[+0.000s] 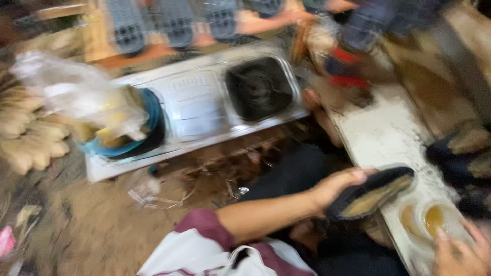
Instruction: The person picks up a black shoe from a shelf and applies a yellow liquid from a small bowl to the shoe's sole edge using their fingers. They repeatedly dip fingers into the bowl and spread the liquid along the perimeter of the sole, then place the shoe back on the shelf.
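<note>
The view is blurred by motion. My left hand [337, 188] reaches out from a maroon and white sleeve and grips a black slipper [376, 191] with a tan underside, held tilted over the edge of a white bench [376, 130]. My right hand [460, 251] is at the bottom right corner, with its fingertips next to a small clear cup of yellow liquid [433, 217] that stands on the bench. Whether this hand touches or holds the cup is too blurred to tell.
A steel double sink unit [199, 110] lies on the dirt ground, with a dark basin [258, 87] on its right. A blue tub with a plastic bag [120, 128] rests on its left end. Dark shoes [463, 151] lie at the right. Another person's foot [319, 110] is beside the bench.
</note>
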Demonstrator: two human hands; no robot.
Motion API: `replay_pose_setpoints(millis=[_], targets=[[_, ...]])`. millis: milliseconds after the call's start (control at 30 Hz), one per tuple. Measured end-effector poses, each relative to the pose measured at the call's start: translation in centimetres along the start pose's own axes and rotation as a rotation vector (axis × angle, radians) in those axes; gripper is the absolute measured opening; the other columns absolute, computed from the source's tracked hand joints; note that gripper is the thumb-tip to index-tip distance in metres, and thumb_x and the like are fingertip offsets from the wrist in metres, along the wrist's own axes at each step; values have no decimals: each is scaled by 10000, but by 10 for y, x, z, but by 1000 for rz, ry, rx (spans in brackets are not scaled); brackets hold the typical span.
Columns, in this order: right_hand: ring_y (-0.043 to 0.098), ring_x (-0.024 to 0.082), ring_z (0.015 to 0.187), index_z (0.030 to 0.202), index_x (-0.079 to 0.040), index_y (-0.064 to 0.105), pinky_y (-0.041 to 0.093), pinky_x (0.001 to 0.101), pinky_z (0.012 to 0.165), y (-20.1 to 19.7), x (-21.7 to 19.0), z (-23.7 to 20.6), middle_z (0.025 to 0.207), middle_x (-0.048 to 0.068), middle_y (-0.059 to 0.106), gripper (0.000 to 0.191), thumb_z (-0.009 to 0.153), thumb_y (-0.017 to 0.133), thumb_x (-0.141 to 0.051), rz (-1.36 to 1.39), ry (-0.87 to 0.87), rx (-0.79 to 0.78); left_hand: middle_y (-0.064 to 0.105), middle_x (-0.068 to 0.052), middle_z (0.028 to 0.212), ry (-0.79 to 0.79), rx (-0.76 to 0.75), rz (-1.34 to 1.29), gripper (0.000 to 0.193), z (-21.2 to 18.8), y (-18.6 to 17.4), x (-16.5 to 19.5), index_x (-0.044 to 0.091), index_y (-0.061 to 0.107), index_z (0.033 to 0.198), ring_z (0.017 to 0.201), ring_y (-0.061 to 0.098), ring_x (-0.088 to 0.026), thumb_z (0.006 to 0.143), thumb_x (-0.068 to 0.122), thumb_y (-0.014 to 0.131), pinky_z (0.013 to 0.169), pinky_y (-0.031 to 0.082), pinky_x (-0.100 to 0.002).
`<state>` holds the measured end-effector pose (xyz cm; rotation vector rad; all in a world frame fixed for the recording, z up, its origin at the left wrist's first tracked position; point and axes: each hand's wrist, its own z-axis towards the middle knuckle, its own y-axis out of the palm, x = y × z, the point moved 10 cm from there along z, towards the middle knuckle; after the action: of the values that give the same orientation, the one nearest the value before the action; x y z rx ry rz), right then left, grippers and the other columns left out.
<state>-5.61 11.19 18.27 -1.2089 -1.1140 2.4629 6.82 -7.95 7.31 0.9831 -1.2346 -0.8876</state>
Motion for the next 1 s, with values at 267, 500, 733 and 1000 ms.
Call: replay_pose_setpoints(millis=[267,500,733,1000], targets=[[296,408,1569,1103,-97,759,243,547,1307,28,-121,-78,1619,191,365,267,937,649,-276,151,-326,-43,484,-177,1542,-41,50,108,738,-11,24,-23,11,315,1606,1358,532,-256,1021,424,492,1148,431,-395],[165,490,1581,1288,-174,734,218,600,1320,49,-175,-97,1693,154,164,322,1056,624,-369,-14,-579,-36,455,-207,1556,-48,26,144,735,-13,44,-29,-21,299,1601,1403,486,-282,1027,403,473,1199,380,-400],[196,489,1584,1272,-143,734,165,580,1320,38,-137,-80,1683,242,205,342,1035,565,-322,22,-354,5,428,-218,1601,7,-96,236,718,-18,74,-22,-48,317,1600,1478,444,-278,1028,357,473,1263,330,-385],[194,451,1583,1251,-178,750,189,561,1328,42,-149,-88,1678,176,244,297,1011,611,-284,134,-468,-64,504,-209,1518,-32,-54,248,673,-18,68,-27,-42,367,1578,1372,520,-273,1031,342,443,1189,392,-399]])
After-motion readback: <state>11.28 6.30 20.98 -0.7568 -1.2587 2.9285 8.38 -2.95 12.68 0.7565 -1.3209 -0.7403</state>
